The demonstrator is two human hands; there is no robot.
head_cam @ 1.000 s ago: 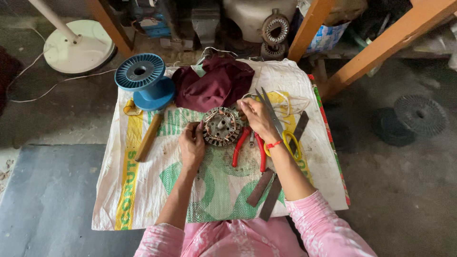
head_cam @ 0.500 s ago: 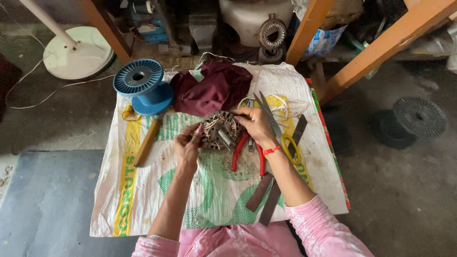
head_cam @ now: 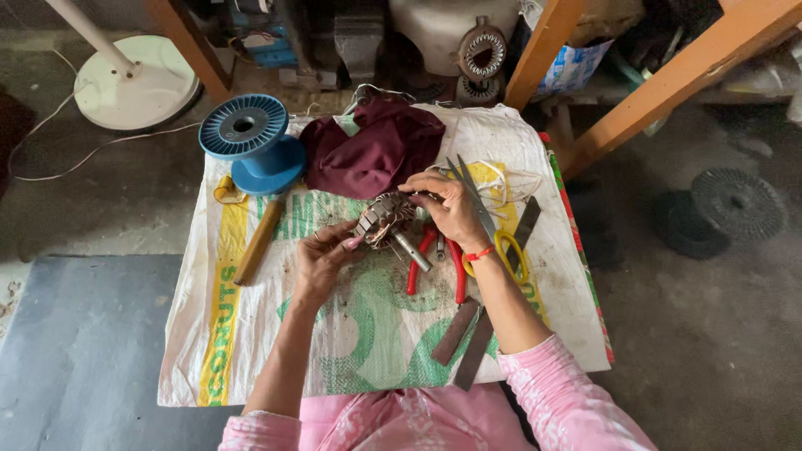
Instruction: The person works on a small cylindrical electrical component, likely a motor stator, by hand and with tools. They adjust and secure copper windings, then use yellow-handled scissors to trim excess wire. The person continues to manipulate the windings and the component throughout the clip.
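Note:
A round metal motor core with copper windings and a short shaft (head_cam: 386,224) is tipped up on its edge above the printed white sack (head_cam: 368,334). My left hand (head_cam: 322,255) grips its lower left side. My right hand (head_cam: 451,209) holds its upper right rim, fingers curled over the top. Red-handled pliers (head_cam: 439,263) lie just beneath the core. Yellow-handled scissors (head_cam: 489,221) rest under my right wrist.
A blue wire spool (head_cam: 251,142) and a maroon cloth (head_cam: 376,150) sit at the far edge. A wooden-handled tool (head_cam: 259,242) lies at left, two flat metal strips (head_cam: 468,338) near me. Orange wooden beams (head_cam: 668,92), a white fan base (head_cam: 134,83) and a black spool (head_cam: 727,205) surround the sack.
The core lay flat on the sack a second ago. Both hands have lifted and tilted it onto its edge, so the shaft now points down toward me.

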